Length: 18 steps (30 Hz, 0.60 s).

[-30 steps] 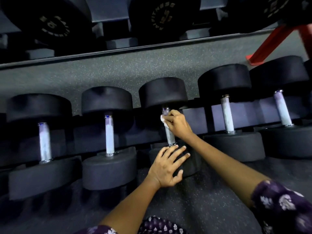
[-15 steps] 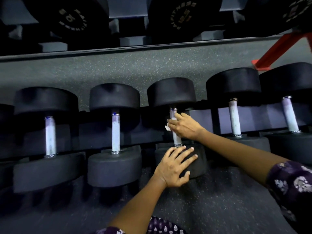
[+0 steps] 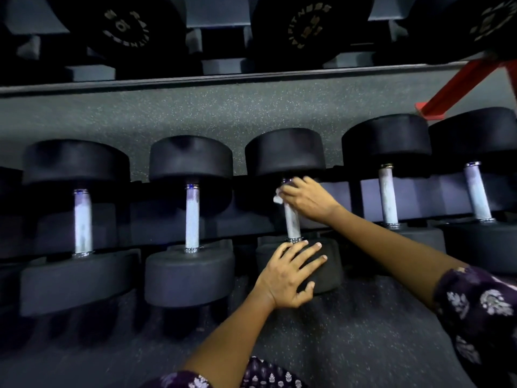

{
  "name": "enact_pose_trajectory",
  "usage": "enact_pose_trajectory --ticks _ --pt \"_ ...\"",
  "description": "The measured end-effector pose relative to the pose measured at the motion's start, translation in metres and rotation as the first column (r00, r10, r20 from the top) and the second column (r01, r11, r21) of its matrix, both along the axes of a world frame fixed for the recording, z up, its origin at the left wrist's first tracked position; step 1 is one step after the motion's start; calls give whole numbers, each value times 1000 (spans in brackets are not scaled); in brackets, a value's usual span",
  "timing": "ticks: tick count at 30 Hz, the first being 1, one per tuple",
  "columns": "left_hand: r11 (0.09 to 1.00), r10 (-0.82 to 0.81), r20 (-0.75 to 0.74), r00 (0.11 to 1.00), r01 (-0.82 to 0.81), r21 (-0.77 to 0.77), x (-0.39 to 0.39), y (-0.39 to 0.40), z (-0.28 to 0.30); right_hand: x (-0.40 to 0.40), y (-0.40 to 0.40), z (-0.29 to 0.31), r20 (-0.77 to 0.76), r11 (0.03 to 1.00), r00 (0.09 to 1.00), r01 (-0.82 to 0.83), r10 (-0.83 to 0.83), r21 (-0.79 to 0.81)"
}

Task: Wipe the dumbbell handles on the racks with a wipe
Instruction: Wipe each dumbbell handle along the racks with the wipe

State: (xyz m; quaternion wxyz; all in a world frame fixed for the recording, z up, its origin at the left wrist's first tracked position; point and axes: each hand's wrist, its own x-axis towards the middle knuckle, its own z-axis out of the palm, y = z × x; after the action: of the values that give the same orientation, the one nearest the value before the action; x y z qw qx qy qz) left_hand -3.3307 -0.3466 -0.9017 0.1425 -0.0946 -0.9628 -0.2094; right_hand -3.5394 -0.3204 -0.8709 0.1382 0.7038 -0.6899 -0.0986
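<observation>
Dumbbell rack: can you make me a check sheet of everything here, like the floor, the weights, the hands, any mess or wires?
Surface: dark speckled rubber floor under a low rack.
Job's things: row of black round-headed dumbbells with silver handles; crumpled white wipe pressed on the middle dumbbell's handle, near its far end.
Clutter: nothing seen.
Grippers: right hand grips the wipe round the handle; left hand rests flat, fingers spread, on that dumbbell's near head.
Cables: nothing seen.
Surroundings: upper shelf with bigger black lettered dumbbells; red metal frame leg at right.
</observation>
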Motion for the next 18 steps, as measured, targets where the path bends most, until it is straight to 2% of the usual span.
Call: enact_pose_trajectory --ticks 2,5,7,10,12,15,18 --pt "1000 4 -12 1000 -4 5 1 0 0 6 1 0 87 997 995 46 -52 68" --pt "1000 -2 -9 1000 2 9 2 1 -1 13 12 -6 226 965 974 -67 8 253" --pt "1000 -1 -6 1000 1 11 2 0 0 8 8 3 158 960 987 -39 -5 276" --pt "1000 6 -22 1000 -6 8 1 -1 -1 3 -8 16 140 982 985 77 -102 170" --pt "1000 5 -23 1000 -5 2 2 0 -1 10 -1 12 170 963 978 72 -119 258" --pt "1000 -3 -13 1000 3 3 2 1 -1 18 12 15 161 891 986 -38 -39 452" --pt "1000 7 -31 999 -7 -6 1 0 -1 11 -3 28 89 906 989 73 -121 417"
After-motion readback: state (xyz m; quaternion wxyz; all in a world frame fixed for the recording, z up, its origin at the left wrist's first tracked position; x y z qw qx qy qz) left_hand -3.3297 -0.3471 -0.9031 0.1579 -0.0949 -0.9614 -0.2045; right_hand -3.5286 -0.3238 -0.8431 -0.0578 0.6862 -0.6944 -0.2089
